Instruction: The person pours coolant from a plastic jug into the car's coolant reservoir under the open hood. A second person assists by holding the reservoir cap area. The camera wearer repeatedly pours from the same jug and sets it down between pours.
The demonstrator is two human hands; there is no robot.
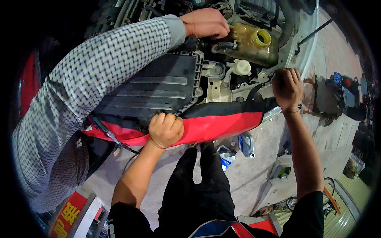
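My left hand [166, 130] is closed, knuckles up, at the upper edge of a red and black fender cover [222, 126] draped over the car's front. Just beyond it lies a ribbed black air filter box [152, 85]. On the right, my right hand [287, 90] is also closed, beside the cover's black end and a thin black hose [257, 90]. What either hand's fingers hold is hidden. A co-worker's hand [206, 23], in a patterned sleeve [115, 59], reaches past the box to a yellowed, uncapped coolant reservoir [242, 35]. A white-capped filler neck [242, 67] stands nearer.
A thin prop rod [315, 35] slants at the far right. Below the bumper, a grey-blue jug [247, 144] and another bottle [225, 154] stand on the floor by my legs. A cable [129, 148] hangs at the left; a red sign [68, 214] stands lower left.
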